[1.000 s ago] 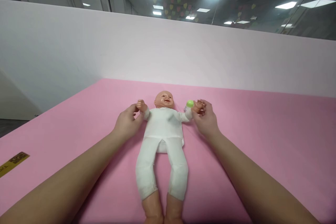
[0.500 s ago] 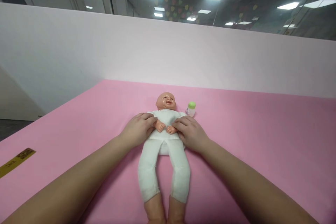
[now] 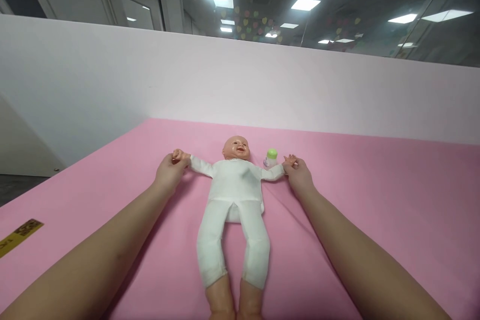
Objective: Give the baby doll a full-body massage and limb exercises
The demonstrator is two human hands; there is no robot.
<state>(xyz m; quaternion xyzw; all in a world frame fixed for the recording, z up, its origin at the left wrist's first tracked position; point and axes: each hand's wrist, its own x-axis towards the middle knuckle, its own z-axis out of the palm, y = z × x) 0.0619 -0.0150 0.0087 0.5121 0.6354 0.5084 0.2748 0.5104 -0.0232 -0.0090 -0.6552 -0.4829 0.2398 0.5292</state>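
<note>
A baby doll (image 3: 235, 182) in a white cloth suit lies on its back, head away from me and bare feet toward me. Its two arms are stretched out sideways. My left hand (image 3: 169, 172) is closed round the doll's wrist on the left, and the doll's small fist shows beyond my fingers. On the other side my right hand (image 3: 300, 176) pinches the doll's other wrist, with its little fingers sticking up past mine. Just left of my right hand stands a small bottle (image 3: 270, 159) with a green cap, behind the doll's sleeve.
The doll rests on a pink table surface (image 3: 356, 210). A yellow label strip (image 3: 20, 236) with a printed code is stuck at the left. A white panel (image 3: 240, 85) rises along the back, with glass and ceiling lights above it.
Both my hands have moved outward from the doll's belly, drawing its arms from folded over the belly to spread wide. The view has tilted slightly up.
</note>
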